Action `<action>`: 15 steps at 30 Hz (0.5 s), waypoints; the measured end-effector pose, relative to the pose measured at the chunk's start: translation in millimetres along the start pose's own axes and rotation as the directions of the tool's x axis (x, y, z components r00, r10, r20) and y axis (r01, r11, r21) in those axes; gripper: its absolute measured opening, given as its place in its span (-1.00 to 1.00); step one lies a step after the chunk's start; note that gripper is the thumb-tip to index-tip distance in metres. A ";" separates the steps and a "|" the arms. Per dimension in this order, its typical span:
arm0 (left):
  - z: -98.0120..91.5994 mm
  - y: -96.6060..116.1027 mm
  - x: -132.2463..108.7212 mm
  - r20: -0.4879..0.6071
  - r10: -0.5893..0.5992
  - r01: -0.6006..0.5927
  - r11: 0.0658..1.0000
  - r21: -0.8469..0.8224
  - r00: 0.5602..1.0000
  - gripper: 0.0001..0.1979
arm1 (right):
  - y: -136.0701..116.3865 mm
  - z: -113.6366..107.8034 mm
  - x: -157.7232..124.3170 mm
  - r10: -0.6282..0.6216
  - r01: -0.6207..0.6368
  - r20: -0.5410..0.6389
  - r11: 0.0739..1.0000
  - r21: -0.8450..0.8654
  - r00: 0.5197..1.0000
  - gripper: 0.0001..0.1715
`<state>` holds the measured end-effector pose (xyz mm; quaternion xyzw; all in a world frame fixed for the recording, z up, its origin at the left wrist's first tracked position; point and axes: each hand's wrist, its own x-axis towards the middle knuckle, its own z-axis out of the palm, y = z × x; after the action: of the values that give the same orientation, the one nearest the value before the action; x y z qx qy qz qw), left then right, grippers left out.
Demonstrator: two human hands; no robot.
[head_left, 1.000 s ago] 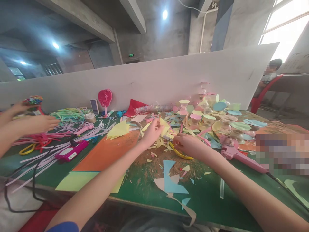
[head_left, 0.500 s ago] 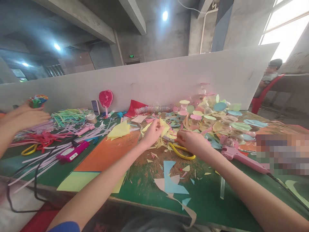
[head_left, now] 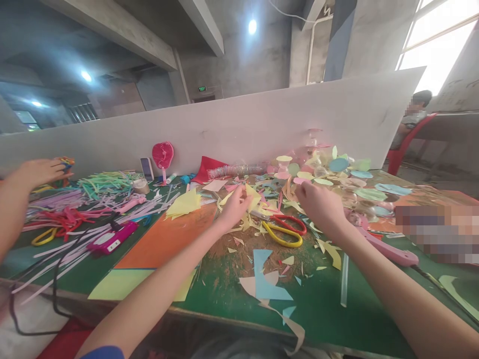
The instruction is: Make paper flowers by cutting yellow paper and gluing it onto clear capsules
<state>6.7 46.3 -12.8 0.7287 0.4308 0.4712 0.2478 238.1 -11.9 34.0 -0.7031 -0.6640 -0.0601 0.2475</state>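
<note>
My left hand [head_left: 235, 208] is closed, its thumb and fingers pinching a piece of yellow paper [head_left: 255, 197] over the cluttered middle of the table. My right hand [head_left: 321, 202] is raised to the right, fingers curled together. Whatever it holds, if anything, is hidden behind the knuckles. Between the two hands lie scissors [head_left: 283, 241] with one yellow and one red handle loop, touched by neither hand. Cut paper scraps surround the blades. A stack of yellow paper squares [head_left: 184, 203] rests left of my left hand, partly on an orange sheet [head_left: 168, 234].
Right of my right hand stand clear cups with paper discs [head_left: 339, 165]; a pink glue gun [head_left: 391, 247] lies under my forearm. Blue scraps [head_left: 267, 279] lie in front. At left are a pink power strip [head_left: 113, 238], pipe cleaners [head_left: 107, 187] and another person's hand [head_left: 39, 173].
My right hand has moved up and right, away from the scissors, uncovering their red handle loop. My left hand stays with the yellow paper. The other person's hand has shifted slightly.
</note>
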 end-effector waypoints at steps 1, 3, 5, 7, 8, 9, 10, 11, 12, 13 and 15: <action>-0.2 -0.2 0.1 0.001 -0.001 0.001 1.000 -0.002 1.000 -0.86 | 3.1 -2.1 1.6 0.023 -0.023 -0.019 1.000 -0.004 1.000 -0.65; -0.6 -0.3 -0.1 0.002 -0.004 0.004 1.000 -0.006 1.000 -0.86 | 9.0 -3.6 4.0 0.042 -0.042 -0.066 0.999 -0.002 0.997 -0.59; -0.8 0.0 -0.5 0.002 -0.005 0.005 1.000 -0.012 1.000 -0.85 | 13.2 -1.8 5.3 0.014 -0.012 -0.109 1.000 0.012 0.994 -0.58; -1.0 0.3 -0.7 0.000 -0.003 0.003 1.000 -0.018 1.000 -0.85 | 15.1 1.4 5.2 -0.054 0.058 -0.137 0.998 0.031 0.989 -0.62; -1.1 0.3 -0.8 0.000 -0.002 0.002 1.000 -0.021 1.000 -0.85 | 15.2 2.9 4.8 -0.088 0.095 -0.146 0.995 0.041 0.985 -0.64; -1.2 0.1 -0.7 0.000 -0.002 0.002 1.000 -0.022 1.000 -0.85 | 15.0 3.9 4.2 -0.118 0.127 -0.154 0.991 0.053 0.981 -0.66; -1.3 -0.3 -0.5 0.000 -0.003 0.003 1.000 -0.023 1.000 -0.85 | 14.5 4.3 3.5 -0.139 0.150 -0.162 0.987 0.062 0.977 -0.68; -1.4 -0.8 -0.3 0.000 -0.004 0.004 1.000 -0.022 1.000 -0.84 | 14.0 4.2 2.9 -0.151 0.165 -0.169 0.984 0.071 0.974 -0.70; -1.5 -1.5 -0.1 0.001 -0.004 0.004 1.000 -0.021 1.000 -0.84 | 13.6 3.6 2.4 -0.157 0.173 -0.179 0.982 0.078 0.971 -0.71; -1.6 -2.2 0.1 0.002 -0.004 0.004 1.000 -0.020 1.000 -0.84 | 13.2 2.8 2.0 -0.159 0.177 -0.189 0.981 0.084 0.969 -0.73; -1.8 -3.4 0.3 0.005 -0.005 0.005 1.000 -0.019 1.000 -0.84 | 12.8 1.0 2.0 -0.165 0.185 -0.204 0.979 0.086 0.965 -0.75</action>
<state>3.8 48.2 -14.6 0.7263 0.4276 0.4729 0.2569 250.4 -9.6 30.5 -0.6184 -0.6983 -0.1159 0.3414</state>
